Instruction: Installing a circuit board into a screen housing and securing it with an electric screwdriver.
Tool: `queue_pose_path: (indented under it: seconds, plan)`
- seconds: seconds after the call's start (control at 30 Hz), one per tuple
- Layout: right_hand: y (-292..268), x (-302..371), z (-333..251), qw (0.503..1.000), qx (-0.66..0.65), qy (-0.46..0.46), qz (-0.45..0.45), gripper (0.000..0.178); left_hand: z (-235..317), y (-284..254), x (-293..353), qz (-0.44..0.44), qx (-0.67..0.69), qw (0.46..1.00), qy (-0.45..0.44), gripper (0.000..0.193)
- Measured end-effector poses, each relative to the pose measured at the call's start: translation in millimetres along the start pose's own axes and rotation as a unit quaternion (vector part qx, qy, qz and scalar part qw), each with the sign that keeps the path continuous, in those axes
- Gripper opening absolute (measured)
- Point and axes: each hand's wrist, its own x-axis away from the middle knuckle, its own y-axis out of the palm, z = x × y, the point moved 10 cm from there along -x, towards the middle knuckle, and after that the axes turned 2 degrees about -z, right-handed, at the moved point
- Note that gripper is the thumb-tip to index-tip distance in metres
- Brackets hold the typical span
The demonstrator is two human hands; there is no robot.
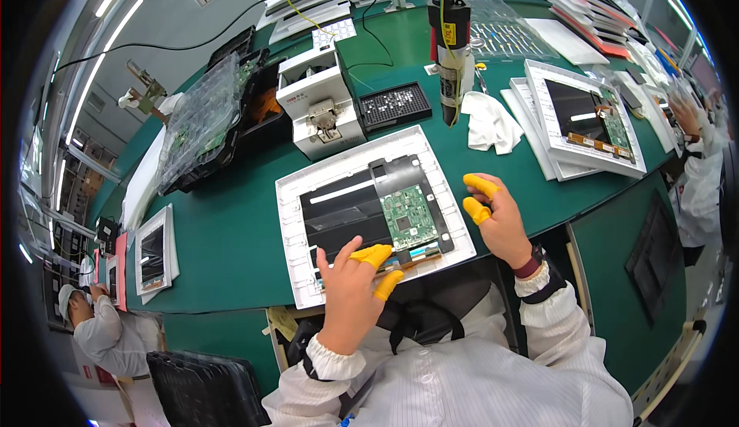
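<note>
In front of me a white foam tray (289, 231) holds a dark display panel (339, 215). On the panel's right side a green circuit board (412, 217) is mounted, with a thin strip along the near edge. My left hand (350, 296), with yellow finger cots on thumb and index finger, is over the near edge beside that strip. Its fingers are spread; whether the tips touch the strip, I cannot tell. To the right of the tray hovers my right hand (500, 219), also with yellow cots, its thumb and index finger apart and nothing between them.
Beyond the tray stand a white box-shaped machine (319, 107), a black tray of small parts (396, 107) and a hanging electric screwdriver (450, 57). A white cloth (493, 123) and stacked panel trays (589, 119) are to the right. Clear plastic trays (204, 119) lean left; co-workers sit both sides.
</note>
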Motion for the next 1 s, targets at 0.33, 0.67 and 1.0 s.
queue_pose_path:
  seconds: [0.33,0.67,1.0]
  plan:
    - [0,-6,-4,0.999,-0.034,-0.011,0.019,0.021,-14,-36,13,0.047,0.052,0.998,0.004,0.031]
    - [1,12,-14,0.999,0.029,-0.038,-0.003,0.015,2,-92,-14,0.051,0.045,0.997,0.026,0.033]
    - [0,11,-19,0.999,0.003,-0.036,0.022,0.013,-155,-212,-127,0.099,-0.1,0.973,-0.183,0.03]
